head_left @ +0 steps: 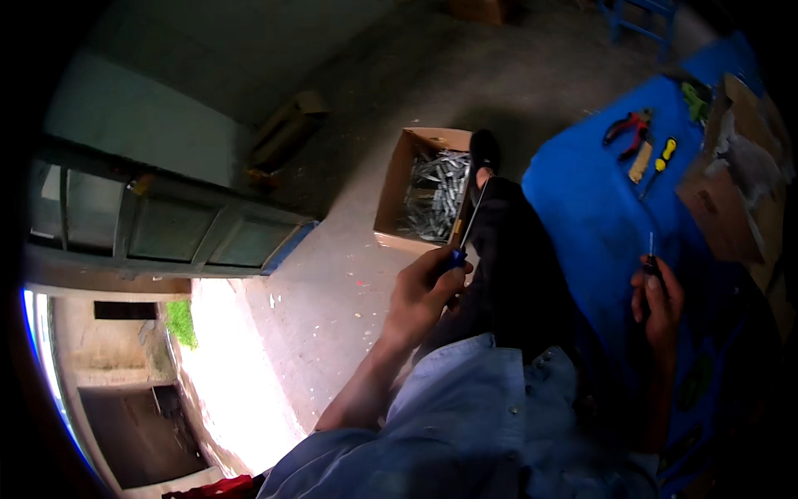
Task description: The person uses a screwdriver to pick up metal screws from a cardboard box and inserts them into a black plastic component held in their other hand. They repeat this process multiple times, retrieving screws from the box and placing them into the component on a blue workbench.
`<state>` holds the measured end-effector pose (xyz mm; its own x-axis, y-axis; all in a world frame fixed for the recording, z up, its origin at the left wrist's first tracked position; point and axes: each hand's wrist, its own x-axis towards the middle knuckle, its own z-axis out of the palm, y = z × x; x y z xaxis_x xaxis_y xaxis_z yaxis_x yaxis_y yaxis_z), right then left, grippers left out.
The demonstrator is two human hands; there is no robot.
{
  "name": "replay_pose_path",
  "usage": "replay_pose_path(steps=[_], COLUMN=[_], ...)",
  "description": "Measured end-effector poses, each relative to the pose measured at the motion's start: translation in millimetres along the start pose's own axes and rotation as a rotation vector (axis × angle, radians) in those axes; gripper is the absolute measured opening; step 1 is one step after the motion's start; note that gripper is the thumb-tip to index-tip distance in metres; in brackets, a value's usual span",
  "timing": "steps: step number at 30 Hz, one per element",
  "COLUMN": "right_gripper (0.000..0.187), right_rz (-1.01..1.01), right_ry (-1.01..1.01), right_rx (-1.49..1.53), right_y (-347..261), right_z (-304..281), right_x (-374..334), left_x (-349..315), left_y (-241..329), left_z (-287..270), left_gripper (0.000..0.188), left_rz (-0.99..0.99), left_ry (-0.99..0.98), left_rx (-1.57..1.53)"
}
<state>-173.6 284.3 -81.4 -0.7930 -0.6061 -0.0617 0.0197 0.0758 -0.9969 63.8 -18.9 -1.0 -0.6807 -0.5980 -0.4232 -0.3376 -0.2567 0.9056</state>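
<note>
Screwdriver (457, 257) with a blue handle sits in your left hand (422, 293), fingers and thumb wrapped around it, its long shaft pointing far over your leg. Your right hand (660, 301) pinches a dark-handled driver (652, 265), shaft up, beside the blue-covered counter (569, 175); shadow makes its exact type hard to tell. Pliers (627, 133) with red-and-black handles lie farther off on the counter. Far left of them, a cardboard box (396, 185) of metal pieces (445, 183) rests on the floor. The step in hand seems to be handling both tools; the next move calls for firm grips and tips clear of your leg.
</note>
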Motion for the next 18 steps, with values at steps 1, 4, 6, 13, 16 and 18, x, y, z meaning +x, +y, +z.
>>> replay_pose_path(steps=[1, 4, 6, 13, 16, 18], right_gripper=[0.042, 0.044, 0.04, 0.038, 0.037, 0.037], right_rz=[0.011, 0.176, 0.093, 0.026, 0.072, 0.08], right_ry=[-0.013, -0.003, -0.137, -0.172, -0.193, -0.203], right_rx=[-0.023, -0.005, 0.095, 0.214, 0.244, 0.258], right_y=[-0.1, -12.7, -15.1, -8.8, -13.3, -13.7], right_z=[1.3, 10.4, 5.1, -0.3, 1.7, 2.2], right_x=[3.4, 5.4, 9.5, 10.6, 8.3, 6.7], left_x=[-2.2, -13.4, -20.4, -24.8, -26.5, -24.6], left_y=[6.9, 5.1, 9.0, 2.2, 2.3, 2.2], left_z=[3.1, 3.4, 23.8, 72.6, 84.2, 90.6], left_gripper=[0.046, 0.049, 0.047, 0.046, 0.042, 0.041], left_rz=[0.018, 0.062, 0.109, 0.367, 0.334, 0.411], left_ry=[-0.003, -0.089, -0.146, -0.292, -0.299, -0.33], left_rx=[0.063, 0.235, 0.219, 0.606, 0.623, 0.651])
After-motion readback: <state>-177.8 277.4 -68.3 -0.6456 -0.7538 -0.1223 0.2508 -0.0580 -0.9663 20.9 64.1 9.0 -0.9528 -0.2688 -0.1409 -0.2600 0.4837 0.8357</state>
